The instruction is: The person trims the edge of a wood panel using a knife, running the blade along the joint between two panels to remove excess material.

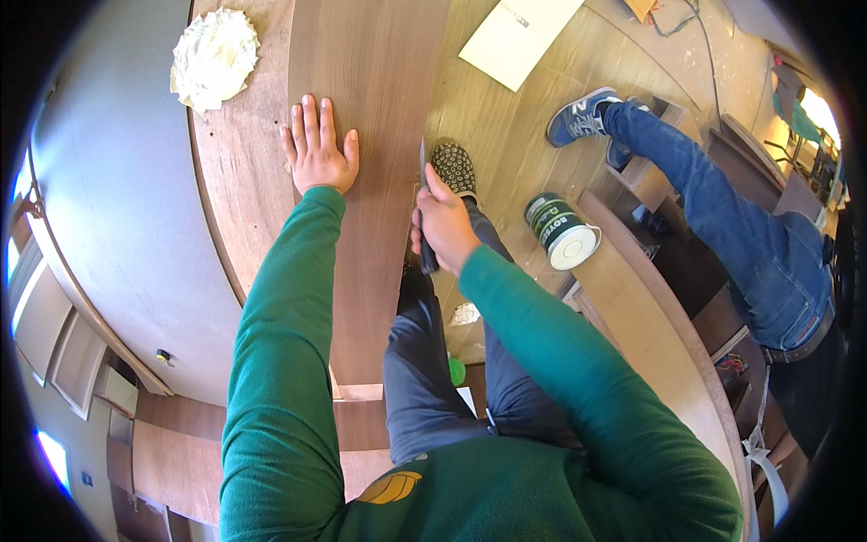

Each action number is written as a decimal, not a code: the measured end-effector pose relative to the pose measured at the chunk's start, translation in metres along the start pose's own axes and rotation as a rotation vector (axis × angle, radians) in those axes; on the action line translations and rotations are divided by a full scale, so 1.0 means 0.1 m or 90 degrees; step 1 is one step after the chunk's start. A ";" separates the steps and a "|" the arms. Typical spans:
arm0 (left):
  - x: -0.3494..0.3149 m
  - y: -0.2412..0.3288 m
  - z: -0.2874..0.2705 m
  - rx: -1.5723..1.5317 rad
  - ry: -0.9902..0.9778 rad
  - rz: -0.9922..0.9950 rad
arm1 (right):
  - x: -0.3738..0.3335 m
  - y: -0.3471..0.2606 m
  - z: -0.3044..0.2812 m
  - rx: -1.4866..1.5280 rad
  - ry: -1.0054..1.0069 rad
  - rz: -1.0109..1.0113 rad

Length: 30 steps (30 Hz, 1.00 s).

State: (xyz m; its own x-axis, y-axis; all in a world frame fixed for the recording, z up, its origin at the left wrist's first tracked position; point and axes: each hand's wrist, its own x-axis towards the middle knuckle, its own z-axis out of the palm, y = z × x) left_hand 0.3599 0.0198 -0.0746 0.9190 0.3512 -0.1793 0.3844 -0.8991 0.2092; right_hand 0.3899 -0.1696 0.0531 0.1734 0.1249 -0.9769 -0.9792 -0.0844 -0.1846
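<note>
Right hand [445, 221] in fist around knife [428, 261]

Panel [384, 217]: wood-grain face, smooth, low sheen. Board [237, 172]: bare wood, matt, dark-specked. Knife [429, 260]: blade [423, 155] metallic; handle dark, plastic by look. Sheet [521, 41]: paper, matt. Bundle [215, 59]: crumpled, material uncertain. Bucket [555, 226]: smooth, slightly glossy. Sleeves [280, 334]: soft matt cloth.

Knife [428, 258] at right edge of board [379, 81]; bucket [564, 233] farther right on floor [508, 135], sheet [519, 45] ahead.
</note>
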 end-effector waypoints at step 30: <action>-0.20 -0.20 0.07 0.077 0.103 0.062 | -0.88 1.11 -0.06 -0.032 0.025 0.020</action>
State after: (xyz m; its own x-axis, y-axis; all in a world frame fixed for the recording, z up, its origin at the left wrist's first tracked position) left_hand 0.3333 0.0284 -0.0820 0.9569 0.2903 -0.0052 0.2893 -0.9520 0.0999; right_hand 0.2671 -0.1955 0.1178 0.1474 0.0825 -0.9856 -0.9780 -0.1367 -0.1577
